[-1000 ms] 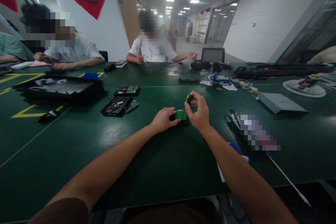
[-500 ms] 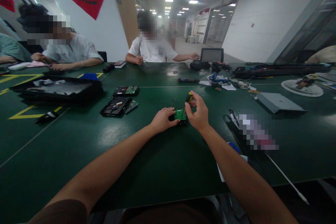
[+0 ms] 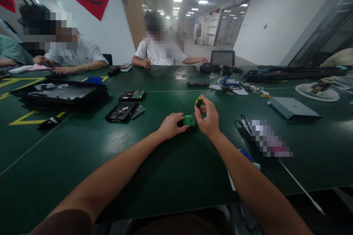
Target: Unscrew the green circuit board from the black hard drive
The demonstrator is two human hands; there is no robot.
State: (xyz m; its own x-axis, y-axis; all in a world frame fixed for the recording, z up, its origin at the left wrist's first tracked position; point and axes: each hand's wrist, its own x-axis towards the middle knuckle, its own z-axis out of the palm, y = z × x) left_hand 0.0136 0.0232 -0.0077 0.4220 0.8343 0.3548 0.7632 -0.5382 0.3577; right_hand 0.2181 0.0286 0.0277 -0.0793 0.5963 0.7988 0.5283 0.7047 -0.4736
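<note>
A hard drive (image 3: pixel 189 120) lies on the green table with its green circuit board facing up. My left hand (image 3: pixel 171 125) grips it from the left, thumb at the near edge and fingers over the far edge. In my right hand (image 3: pixel 209 119) is a yellow and black screwdriver (image 3: pixel 198 102), pinched at the handle and tilted. Its shaft points down at the right part of the board; whether the tip sits in a screw is too small to tell. Several small screws (image 3: pixel 184 104) lie just beyond the drive.
To the left are another drive (image 3: pixel 132 95), a black drive casing (image 3: pixel 121 112), a loose circuit board (image 3: pixel 138 111) and a large black tray (image 3: pixel 60 93). A grey metal box (image 3: pixel 293 107) and a white round grille (image 3: pixel 317 92) stand right. Co-workers sit across the table.
The screwdriver's handle has turned in my right fingers, with more yellow showing now. My left hand and the hard drive stay in place.
</note>
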